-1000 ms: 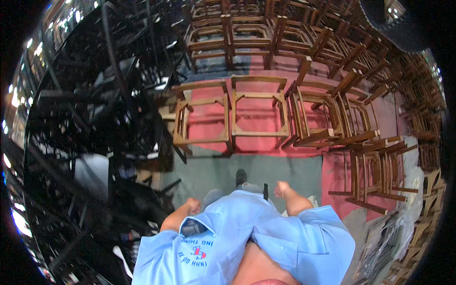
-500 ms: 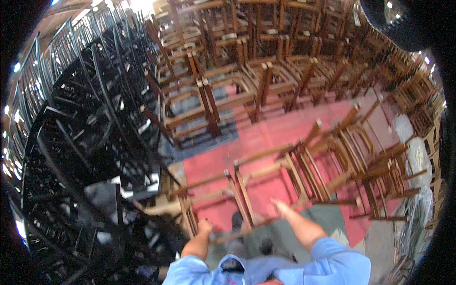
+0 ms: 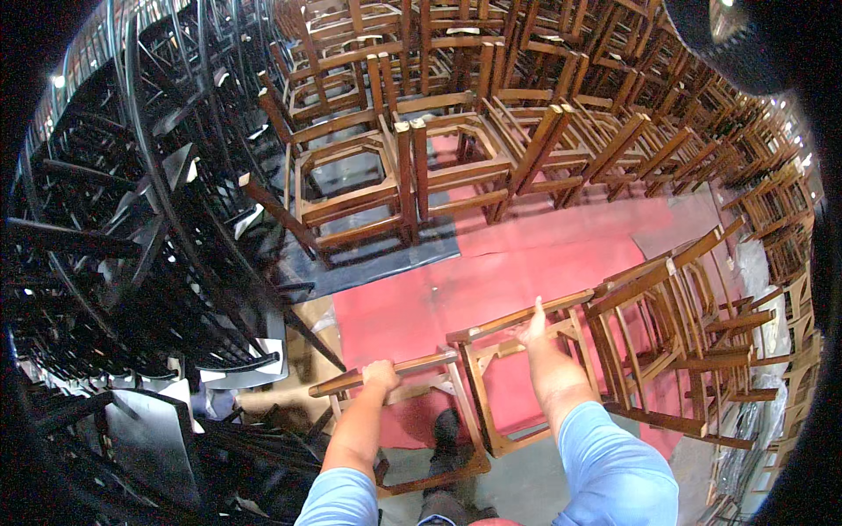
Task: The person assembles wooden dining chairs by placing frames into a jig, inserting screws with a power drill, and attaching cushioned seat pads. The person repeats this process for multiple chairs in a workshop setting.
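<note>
Two brown wooden chair frames without seats stand side by side in front of me. My left hand (image 3: pixel 381 377) is closed around the far top rail of the left chair frame (image 3: pixel 430 360). My right hand (image 3: pixel 531 328) reaches over the right chair frame (image 3: pixel 491 444), close to its far top rail. Its fingers are apart, and I cannot tell whether they touch the wood. My shoe shows through the left frame's opening.
More wooden chair frames (image 3: pixel 649 302) stand close on the right. Rows of stacked brown frames (image 3: pixel 351 210) fill the far side. Black metal chairs (image 3: pixel 158 193) crowd the left. Red sheeting (image 3: pixel 395 302) covers the floor between, beside a dark blue sheet (image 3: pixel 377 273).
Both hands have moved forward, away from me. My left hand now grips the left frame's far rail, and my right hand has come near the right frame's far rail. The view has shifted.
</note>
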The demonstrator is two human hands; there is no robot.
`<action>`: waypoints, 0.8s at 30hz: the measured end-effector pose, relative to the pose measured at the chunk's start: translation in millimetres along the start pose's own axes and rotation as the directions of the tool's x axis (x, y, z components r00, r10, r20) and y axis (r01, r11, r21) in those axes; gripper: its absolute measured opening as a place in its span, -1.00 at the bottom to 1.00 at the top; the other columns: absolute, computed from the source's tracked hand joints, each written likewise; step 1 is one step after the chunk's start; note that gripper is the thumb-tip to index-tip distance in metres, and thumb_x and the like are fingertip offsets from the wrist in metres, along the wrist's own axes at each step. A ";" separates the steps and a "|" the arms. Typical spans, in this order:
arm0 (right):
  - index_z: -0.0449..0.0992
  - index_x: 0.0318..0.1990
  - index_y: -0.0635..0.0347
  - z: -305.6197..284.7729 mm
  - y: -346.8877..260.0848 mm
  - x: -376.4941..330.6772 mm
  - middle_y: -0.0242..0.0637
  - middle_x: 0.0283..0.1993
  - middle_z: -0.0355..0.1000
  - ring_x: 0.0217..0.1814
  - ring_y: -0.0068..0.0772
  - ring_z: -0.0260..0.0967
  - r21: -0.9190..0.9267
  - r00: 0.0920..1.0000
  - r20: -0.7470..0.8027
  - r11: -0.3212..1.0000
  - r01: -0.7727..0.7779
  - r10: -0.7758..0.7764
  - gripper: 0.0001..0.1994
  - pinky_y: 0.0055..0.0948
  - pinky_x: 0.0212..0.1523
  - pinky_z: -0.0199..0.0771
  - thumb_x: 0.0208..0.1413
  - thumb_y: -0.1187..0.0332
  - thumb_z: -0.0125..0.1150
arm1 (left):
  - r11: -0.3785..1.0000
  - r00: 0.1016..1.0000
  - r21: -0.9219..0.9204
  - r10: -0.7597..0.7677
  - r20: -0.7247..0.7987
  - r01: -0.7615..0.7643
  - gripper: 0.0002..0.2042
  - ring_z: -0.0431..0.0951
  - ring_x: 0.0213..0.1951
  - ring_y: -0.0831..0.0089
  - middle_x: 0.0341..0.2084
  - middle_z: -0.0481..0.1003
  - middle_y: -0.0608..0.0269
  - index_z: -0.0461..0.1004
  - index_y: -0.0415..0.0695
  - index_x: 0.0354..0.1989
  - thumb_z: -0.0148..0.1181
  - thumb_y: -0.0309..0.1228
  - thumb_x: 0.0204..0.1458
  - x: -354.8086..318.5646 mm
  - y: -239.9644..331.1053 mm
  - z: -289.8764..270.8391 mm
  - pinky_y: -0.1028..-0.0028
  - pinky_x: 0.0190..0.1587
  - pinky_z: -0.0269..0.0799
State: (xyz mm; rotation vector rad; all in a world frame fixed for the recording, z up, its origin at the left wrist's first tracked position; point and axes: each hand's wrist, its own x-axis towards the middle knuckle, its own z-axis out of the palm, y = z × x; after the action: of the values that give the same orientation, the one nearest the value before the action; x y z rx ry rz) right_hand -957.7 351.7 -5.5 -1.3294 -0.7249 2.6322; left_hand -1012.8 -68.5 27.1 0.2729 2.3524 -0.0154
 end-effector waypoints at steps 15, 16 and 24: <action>0.47 -0.07 0.12 -235.2 16.5 -119.7 -0.30 -0.32 0.43 -0.34 -0.19 0.44 -0.296 0.722 -0.452 0.851 0.434 -0.525 -0.50 -0.12 -0.36 0.52 0.16 -0.15 0.25 | 0.980 0.966 0.063 0.198 -0.165 -0.190 -0.60 0.58 0.10 0.06 0.01 0.60 0.04 0.62 0.04 0.03 0.21 -0.17 0.01 -103.0 64.9 25.4 0.03 0.19 0.41; 0.46 -0.02 0.13 -221.8 38.4 -167.9 -0.27 -0.28 0.45 -0.31 -0.18 0.46 -0.286 0.829 -0.367 0.899 0.331 -0.422 -0.53 -0.08 -0.34 0.54 0.19 -0.09 0.24 | 0.992 0.976 0.065 0.118 -0.184 -0.108 -0.61 0.58 0.10 0.05 0.01 0.60 0.04 0.62 0.04 0.03 0.20 -0.17 0.01 -117.3 30.1 40.6 0.04 0.19 0.42; 0.41 -0.04 0.19 -325.8 70.8 -386.8 -0.16 -0.31 0.49 -0.36 -0.11 0.51 0.072 0.876 -0.378 0.934 0.351 -0.300 -0.77 -0.02 -0.35 0.57 0.29 0.25 0.11 | 0.984 0.968 0.102 0.163 -0.193 -0.145 -0.53 0.47 0.22 0.01 0.15 0.50 -0.02 0.53 -0.01 0.14 0.12 -0.08 0.09 -201.8 39.5 83.5 0.07 0.26 0.37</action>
State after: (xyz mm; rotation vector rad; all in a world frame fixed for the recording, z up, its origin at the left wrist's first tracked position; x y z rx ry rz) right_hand -457.8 293.1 80.9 -1.4482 -0.6319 2.0570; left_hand -807.2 -76.3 110.4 0.5216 2.5278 -0.0162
